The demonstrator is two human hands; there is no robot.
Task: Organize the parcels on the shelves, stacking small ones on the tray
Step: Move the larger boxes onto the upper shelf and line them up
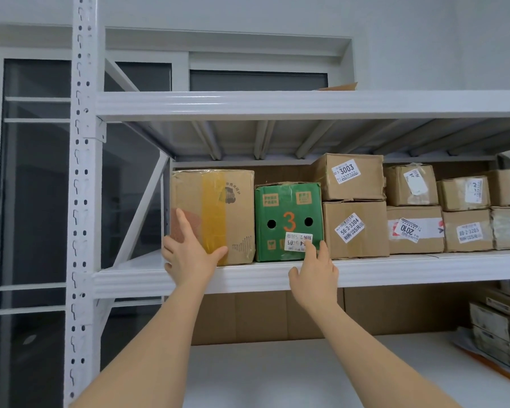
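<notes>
Both hands touch adjacent parcels: brown box (218, 213), green box (287, 222).

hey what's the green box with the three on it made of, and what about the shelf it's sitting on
Green box: looks like printed corrugated cardboard, matte, with punched round holes and worn, creased top edges; clear tape glints near its label. Shelf: apparently white-painted or powder-coated steel, judging by the glossy ribbed front beam and the slotted upright.

Two bare arms reach up to a white metal shelf (248, 273). The left hand (189, 254) lies flat against a taped brown box (218, 207); the right hand (314, 270), fingers spread, touches the green box (286, 207) beside it.
</notes>
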